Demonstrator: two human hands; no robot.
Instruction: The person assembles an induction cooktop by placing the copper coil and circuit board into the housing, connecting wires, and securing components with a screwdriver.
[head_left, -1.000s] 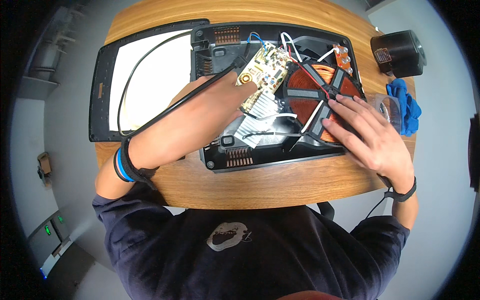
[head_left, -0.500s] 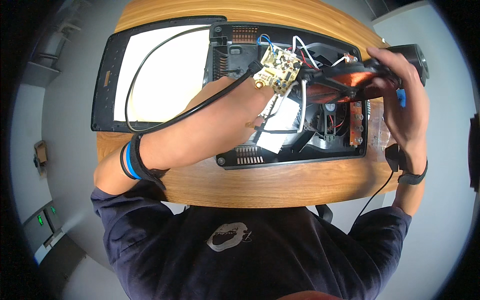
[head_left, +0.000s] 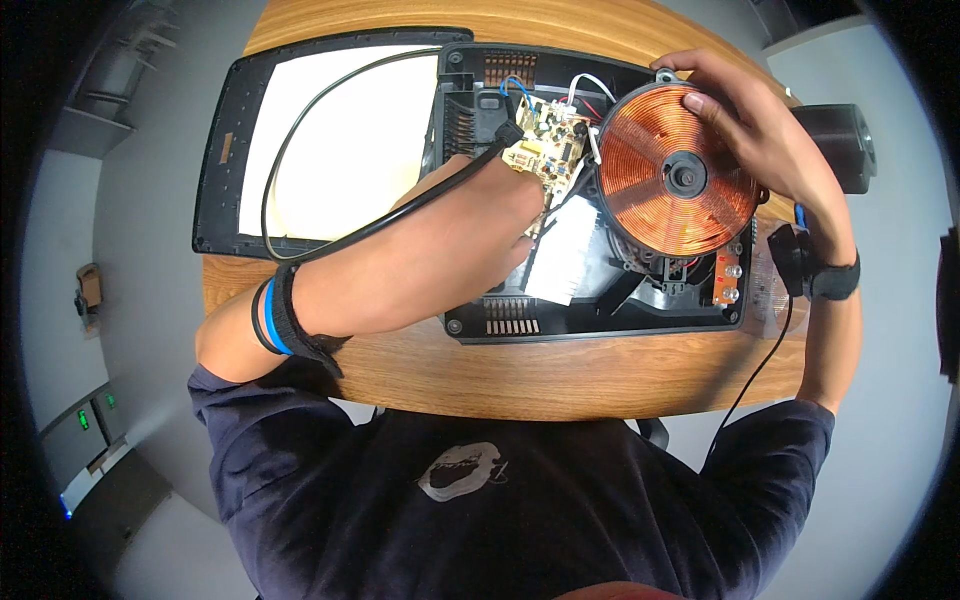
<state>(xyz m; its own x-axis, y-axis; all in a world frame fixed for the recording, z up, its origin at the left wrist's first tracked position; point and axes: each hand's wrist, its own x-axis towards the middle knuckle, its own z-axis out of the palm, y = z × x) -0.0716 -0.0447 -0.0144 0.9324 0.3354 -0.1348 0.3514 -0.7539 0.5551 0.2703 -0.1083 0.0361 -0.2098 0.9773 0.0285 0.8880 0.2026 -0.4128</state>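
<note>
An opened black induction cooker housing (head_left: pixel 590 325) lies on the table with its inner parts bare. My right hand (head_left: pixel 765 130) is closed on the upper right rim of the round copper coil (head_left: pixel 650 140), thumb on the windings. The coil's wound face is turned up, over the right part of the housing. My left hand (head_left: pixel 490 205) grips the tilted circuit board (head_left: pixel 555 145) at its lower left edge; some of its fingers are hidden. Wires link board and coil. Below the board rests a white sheet (head_left: pixel 565 250), and a black power cord (head_left: pixel 400 215) runs over my left forearm.
The cooker's black-rimmed top panel (head_left: pixel 225 170) with a pale inside lies left of the housing. A black cylinder (head_left: pixel 840 145) stands beyond my right hand. A small board with lamps (head_left: pixel 728 275) sits at the housing's right edge, beside a clear plastic piece (head_left: pixel 770 290).
My right hand has turned the coil from nearly edge-on to flat, its copper face now showing. The left hand still holds the circuit board, nearly in place.
</note>
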